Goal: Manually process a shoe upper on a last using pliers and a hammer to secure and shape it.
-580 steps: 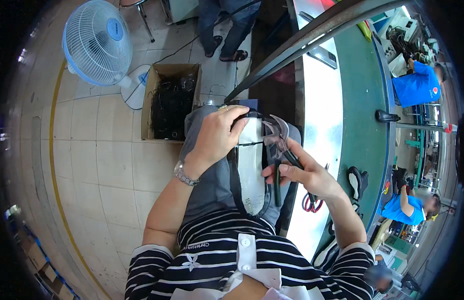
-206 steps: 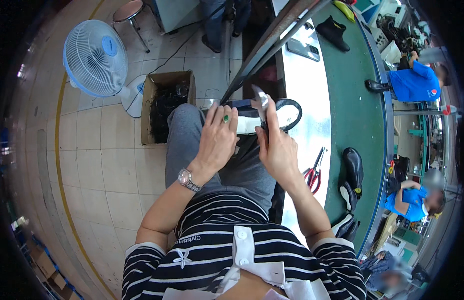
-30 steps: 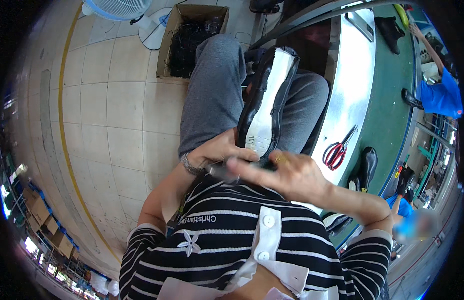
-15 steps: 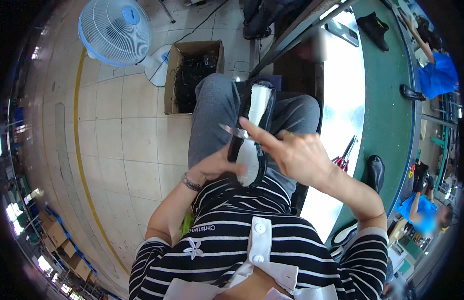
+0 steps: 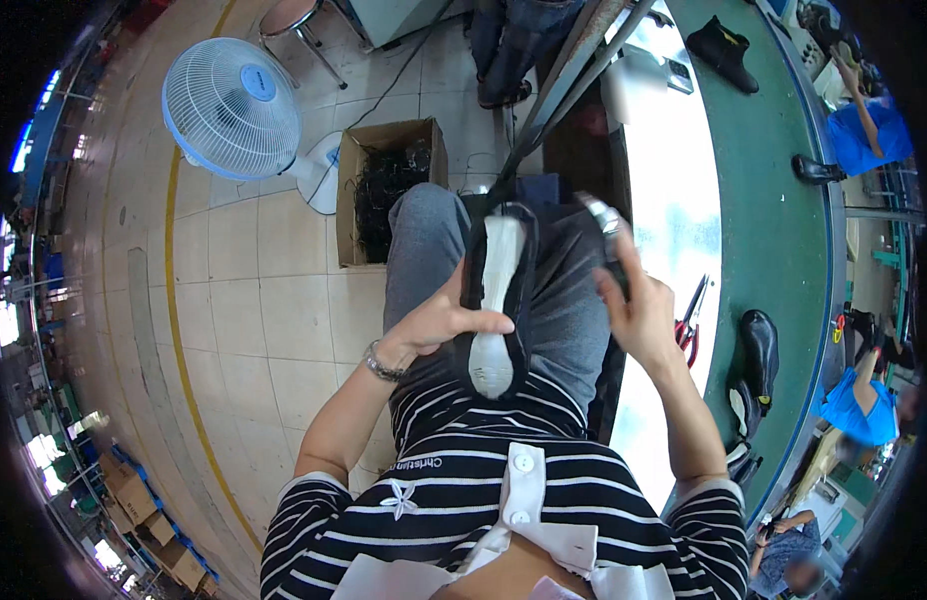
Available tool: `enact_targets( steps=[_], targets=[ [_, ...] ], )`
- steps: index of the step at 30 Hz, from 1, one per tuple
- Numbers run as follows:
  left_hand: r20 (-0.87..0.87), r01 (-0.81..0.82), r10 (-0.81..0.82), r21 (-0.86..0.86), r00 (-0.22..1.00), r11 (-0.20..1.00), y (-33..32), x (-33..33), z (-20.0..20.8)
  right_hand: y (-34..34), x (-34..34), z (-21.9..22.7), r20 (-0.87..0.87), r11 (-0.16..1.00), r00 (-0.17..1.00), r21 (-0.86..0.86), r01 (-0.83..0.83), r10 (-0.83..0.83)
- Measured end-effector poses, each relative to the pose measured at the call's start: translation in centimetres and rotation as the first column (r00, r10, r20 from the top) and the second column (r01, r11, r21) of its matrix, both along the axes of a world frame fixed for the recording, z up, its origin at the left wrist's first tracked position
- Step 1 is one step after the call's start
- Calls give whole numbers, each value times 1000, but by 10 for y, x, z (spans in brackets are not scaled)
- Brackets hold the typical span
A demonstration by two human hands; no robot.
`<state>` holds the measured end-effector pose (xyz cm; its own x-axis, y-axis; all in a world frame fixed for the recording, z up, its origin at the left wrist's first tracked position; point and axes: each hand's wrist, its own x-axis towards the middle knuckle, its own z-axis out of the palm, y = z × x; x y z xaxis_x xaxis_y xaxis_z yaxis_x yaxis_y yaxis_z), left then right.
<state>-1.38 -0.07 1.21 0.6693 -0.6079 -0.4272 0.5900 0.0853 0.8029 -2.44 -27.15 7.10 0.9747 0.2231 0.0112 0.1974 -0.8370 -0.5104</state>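
Observation:
A black shoe (image 5: 491,372) lies lengthwise over my lap, its long white underside facing up. My left hand (image 5: 434,325) is closed around its left side, with the thumb pressed across the narrow part of the white underside. Off to the right, apart from the shoe, my right hand (image 5: 644,315) grips a hand tool (image 5: 604,216) with a shiny metal head. The tool is blurred, and the palm hides most of its handle, so its exact kind does not show.
Left of my knees stand a cardboard box (image 5: 439,165) of black pieces and a white fan (image 5: 234,108). At right, red-handled cutters (image 5: 690,325) rest on a white bench (image 5: 674,200). Beyond runs a green surface (image 5: 774,240) with black shoes (image 5: 759,355). People in blue work farther right.
My right hand has swung with the tool from above the shoe out to the right. My left thumb now lies across the white underside. The whole view has shifted slightly.

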Motion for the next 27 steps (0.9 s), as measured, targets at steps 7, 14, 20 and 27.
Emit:
enact_targets(
  steps=[7,14,20,27],
  targets=[
    [517,-45,68,-57,853,997,-6,11,6,-65,-14,-47,-228,797,768,-264,543,-599],
    [635,8,16,-36,773,999,-2,14,-9,-104,-46,-102,-27,780,825,-347,521,-564],
    [630,80,-34,-44,776,996,-12,11,5,-40,-34,-66,-100,947,990,297,126,-101],
    [345,86,-35,-134,938,987,-46,15,18,4,-38,-28,-316,622,939,765,165,139]
  ],
)
